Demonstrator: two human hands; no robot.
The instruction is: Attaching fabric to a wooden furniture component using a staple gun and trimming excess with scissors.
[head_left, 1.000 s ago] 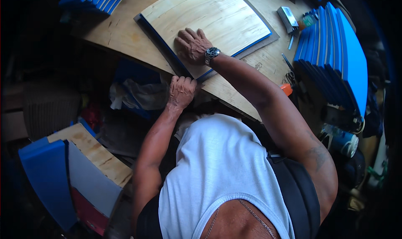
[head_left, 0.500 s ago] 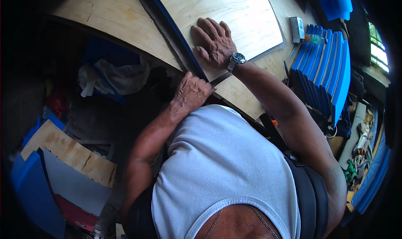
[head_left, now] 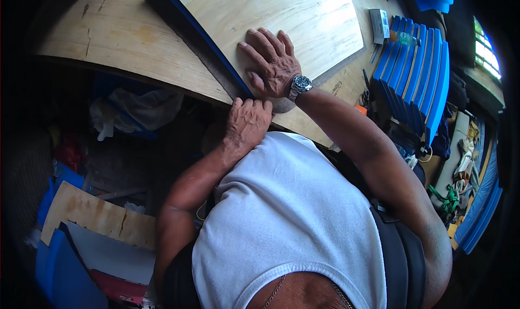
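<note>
From here I've got a pale, flat wood-grained panel (head_left: 281, 14), blue along its left edge, lying on a grey sheet (head_left: 189, 41) on the desk (head_left: 124, 33). My right hand (head_left: 274, 68) is flat on its near part, fingers (head_left: 261, 44) spread and gripping nothing, panel directly under them. My left hand (head_left: 247, 122) sits at the desk edge by the near corner, fingers curled; can't tell if they hold anything.

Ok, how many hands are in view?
2: the right hand lies spread on the wooden board, and the left hand is curled at the near edge of the table. No others show, though dark areas could hide some.
</note>
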